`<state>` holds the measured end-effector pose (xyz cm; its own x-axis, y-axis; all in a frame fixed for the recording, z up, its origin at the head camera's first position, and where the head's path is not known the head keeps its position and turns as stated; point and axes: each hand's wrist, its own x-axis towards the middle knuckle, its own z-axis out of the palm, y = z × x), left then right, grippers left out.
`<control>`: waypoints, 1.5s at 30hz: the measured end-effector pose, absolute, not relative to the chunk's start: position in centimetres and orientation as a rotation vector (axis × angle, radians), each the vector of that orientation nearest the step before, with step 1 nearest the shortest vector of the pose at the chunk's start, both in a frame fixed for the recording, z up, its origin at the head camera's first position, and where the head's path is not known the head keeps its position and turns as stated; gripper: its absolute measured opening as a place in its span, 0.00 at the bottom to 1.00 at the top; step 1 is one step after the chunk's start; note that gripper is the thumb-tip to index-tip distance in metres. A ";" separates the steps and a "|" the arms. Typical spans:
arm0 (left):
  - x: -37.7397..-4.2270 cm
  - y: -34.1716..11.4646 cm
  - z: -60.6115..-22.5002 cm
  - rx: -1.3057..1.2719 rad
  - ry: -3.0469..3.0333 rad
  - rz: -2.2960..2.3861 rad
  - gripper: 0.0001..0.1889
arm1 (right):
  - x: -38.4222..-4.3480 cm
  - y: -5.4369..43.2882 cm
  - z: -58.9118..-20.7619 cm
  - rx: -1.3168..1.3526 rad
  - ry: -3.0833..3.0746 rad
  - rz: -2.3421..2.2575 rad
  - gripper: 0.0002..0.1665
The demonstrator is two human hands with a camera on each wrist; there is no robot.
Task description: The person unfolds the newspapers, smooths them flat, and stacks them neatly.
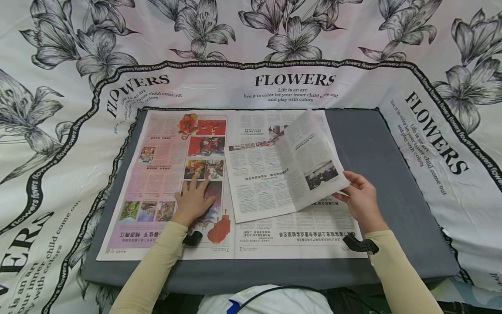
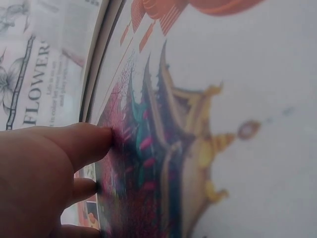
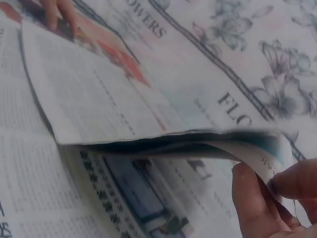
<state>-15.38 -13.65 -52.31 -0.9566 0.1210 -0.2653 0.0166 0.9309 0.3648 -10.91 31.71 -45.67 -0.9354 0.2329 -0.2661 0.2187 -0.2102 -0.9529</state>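
Note:
A large newspaper [image 1: 259,240] lies spread out on a grey mat. On its right half rests a smaller folded newspaper [image 1: 259,179], its right part lifted and bent upward. My right hand [image 1: 362,200] pinches the right edge of this folded newspaper between thumb and fingers; the right wrist view shows the fingers [image 3: 250,198] at the curling sheets. My left hand [image 1: 194,201] rests with spread fingers on the colourful left page of the large newspaper, beside its photos. In the left wrist view, the thumb [image 2: 91,144] touches a printed pagoda picture.
The grey mat [image 1: 364,148] shows to the right and below the newspaper. Around it spreads a white cloth [image 1: 211,91] with flower drawings and lettering. A black cable [image 1: 282,288] crosses white fabric at the near edge.

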 end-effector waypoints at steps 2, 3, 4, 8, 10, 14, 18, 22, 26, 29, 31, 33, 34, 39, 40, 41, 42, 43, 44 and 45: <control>-15.4 -13.7 -52.4 0.097 2.803 0.528 0.37 | -10.9 32.2 -46.2 -0.609 -1.954 2.378 0.15; -15.4 -13.7 -52.4 0.096 2.807 0.527 0.37 | -11.0 32.4 -46.5 -0.635 -1.954 2.379 0.16; -15.4 -13.7 -52.4 0.095 2.809 0.524 0.37 | -11.0 32.7 -46.8 -0.664 -1.960 2.377 0.17; -15.4 -13.7 -52.4 0.100 2.817 0.524 0.37 | -11.0 33.4 -48.2 -0.792 -2.010 2.338 0.21; -15.4 -13.7 -52.5 0.106 2.820 0.523 0.37 | -10.9 33.7 -48.9 -0.833 -2.010 2.344 0.22; -15.4 -13.7 -52.7 0.109 2.826 0.522 0.37 | -10.6 33.8 -50.0 -0.857 -2.012 2.366 0.21; -15.6 -13.7 -52.7 0.103 2.829 0.517 0.37 | -10.4 33.5 -50.8 -0.854 -2.080 2.355 0.26; -15.8 -13.7 -52.4 0.109 2.823 0.521 0.38 | -10.3 33.2 -51.2 -0.848 -2.104 2.377 0.34; -16.1 -13.4 -51.9 0.141 2.849 0.532 0.38 | -10.1 33.0 -51.5 -0.847 -2.130 2.402 0.38; -16.4 -12.6 -51.5 0.260 2.890 0.568 0.37 | -10.1 32.7 -51.6 -0.836 -2.166 2.391 0.39; -16.6 -11.8 -51.2 0.402 2.892 0.593 0.37 | -10.1 32.6 -51.7 -0.825 -2.169 2.384 0.39; -16.6 -10.7 -51.0 0.554 2.870 0.585 0.37 | -10.2 32.6 -51.7 -0.811 -2.160 2.386 0.40; -16.5 -10.1 -50.9 0.626 2.849 0.579 0.38 | -10.2 32.6 -51.7 -0.804 -2.151 2.396 0.40; -15.7 -7.9 -50.8 0.872 2.702 0.526 0.42 | -10.1 32.5 -51.9 -0.834 -2.078 2.451 0.43; -15.5 -7.6 -50.8 0.902 2.676 0.526 0.43 | -10.1 32.5 -52.0 -0.848 -2.061 2.458 0.44; -15.3 -7.4 -50.9 0.928 2.659 0.516 0.43 | -10.0 32.5 -52.0 -0.863 -2.047 2.461 0.45; -15.2 -7.2 -50.9 0.944 2.647 0.511 0.43 | -10.0 32.5 -52.0 -0.870 -2.037 2.462 0.46; -15.1 -7.0 -51.0 0.952 2.639 0.500 0.43 | -9.9 32.5 -52.0 -0.876 -2.030 2.463 0.47; -15.1 -6.9 -51.1 0.963 2.640 0.495 0.43 | -9.9 32.5 -52.0 -0.879 -2.026 2.461 0.47; -15.1 -6.8 -51.3 0.969 2.641 0.490 0.43 | -9.8 32.6 -51.9 -0.884 -2.022 2.460 0.48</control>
